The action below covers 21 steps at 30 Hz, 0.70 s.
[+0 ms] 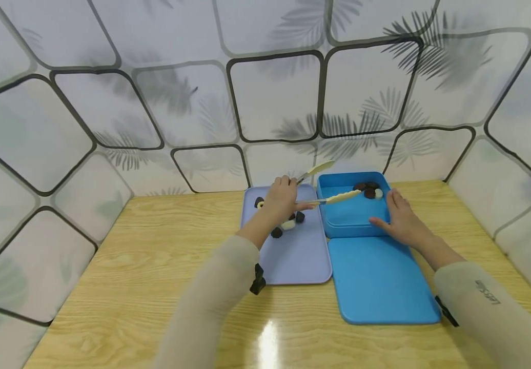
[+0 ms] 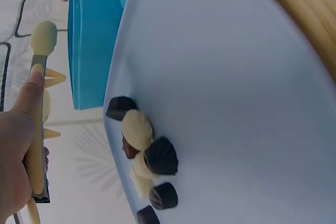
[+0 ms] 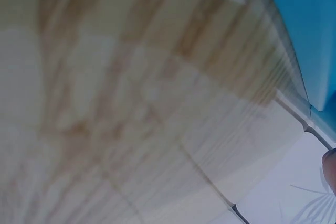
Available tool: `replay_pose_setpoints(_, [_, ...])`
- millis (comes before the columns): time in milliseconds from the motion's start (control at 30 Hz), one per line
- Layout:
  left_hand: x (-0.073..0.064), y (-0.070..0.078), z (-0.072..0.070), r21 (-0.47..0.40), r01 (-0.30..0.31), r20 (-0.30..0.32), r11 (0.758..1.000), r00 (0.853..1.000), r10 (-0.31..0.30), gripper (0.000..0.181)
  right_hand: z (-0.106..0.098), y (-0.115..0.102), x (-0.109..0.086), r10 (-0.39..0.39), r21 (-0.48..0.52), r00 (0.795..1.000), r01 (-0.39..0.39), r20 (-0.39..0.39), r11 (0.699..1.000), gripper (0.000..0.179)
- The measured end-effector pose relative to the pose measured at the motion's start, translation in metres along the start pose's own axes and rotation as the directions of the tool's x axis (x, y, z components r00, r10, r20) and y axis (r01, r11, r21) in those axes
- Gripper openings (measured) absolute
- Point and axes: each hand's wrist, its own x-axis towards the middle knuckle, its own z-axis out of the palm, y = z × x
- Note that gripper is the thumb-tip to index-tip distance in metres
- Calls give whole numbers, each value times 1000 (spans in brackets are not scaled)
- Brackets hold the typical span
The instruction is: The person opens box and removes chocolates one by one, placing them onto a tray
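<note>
My left hand [image 1: 280,199] grips cream-tipped tongs [image 1: 343,197] above the lavender tray [image 1: 300,261]. The tongs' arms are spread, with nothing between the tips, and one tip reaches over the blue box [image 1: 348,212]. Inside the box, dark brown and white chocolates [image 1: 369,193] lie at the back right. My right hand [image 1: 401,220] rests against the box's front right corner, fingers extended along the side and thumb at the front rim. On the tray sit several dark and cream chocolates [image 2: 161,156], some shell-shaped, partly hidden by my left arm in the head view.
A flat blue lid [image 1: 383,282] lies in front of the box, right of the tray. All stand on a wooden table [image 1: 164,266]. Patterned walls [image 1: 274,97] rise behind and at both sides. The right wrist view mostly shows blurred surfaces.
</note>
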Motion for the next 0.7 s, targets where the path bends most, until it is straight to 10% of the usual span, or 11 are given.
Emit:
replay_pose_setpoints(267, [18,30,-3,80,-44,-22,996,999,46,87,-1,-1,1,-2,-7,1000,2,1,1000,101])
replay_pose_setpoints(500, [34,58,-12,35,7,200,999,980,-14,90,0,-2,1,-3,-6,1000,3,-7,1000,102])
replay_pose_setpoints(700, [40,78,-13,56,-15,272,998,962,-1,80,-1,-2,4,-5,-11,1000,6,6,1000,102])
